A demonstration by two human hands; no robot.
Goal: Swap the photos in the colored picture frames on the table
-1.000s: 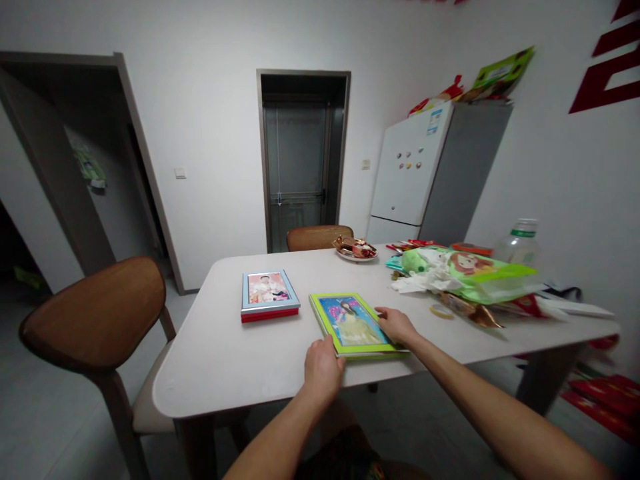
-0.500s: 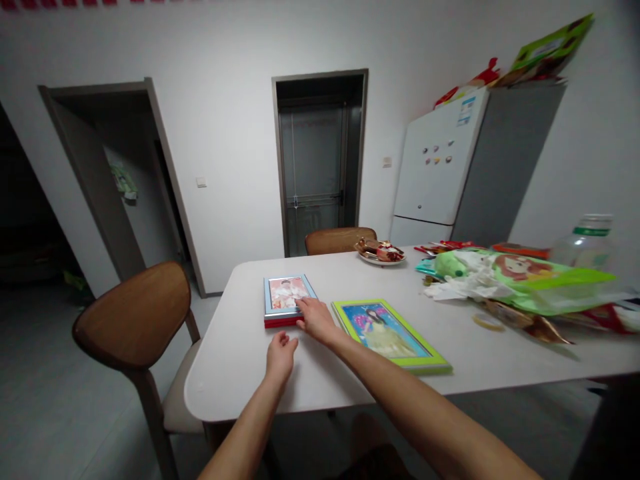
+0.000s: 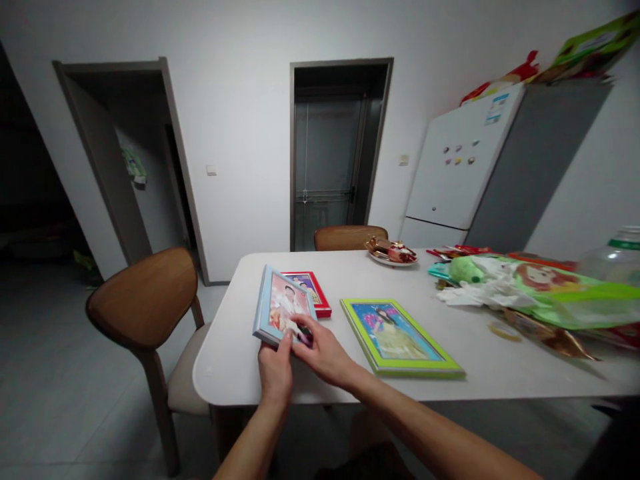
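A light blue picture frame is lifted and tilted above the table. My left hand grips its lower edge, thumb on the front. At its lower right corner, my right hand is closed on the same frame. Behind it a red picture frame lies on the table, partly hidden by the blue one. To the right of my hands, a green picture frame with a figure in a yellow dress lies flat on the white table.
A plate with wrapped items stands at the table's far side. On the right are a green bag, crumpled tissues, a tape roll and a clear bottle. Wooden chairs stand at the left and far side.
The light blue frame has been raised and tilted off the red one, which now shows. Both hands have closed on its lower part. The view has shifted slightly.
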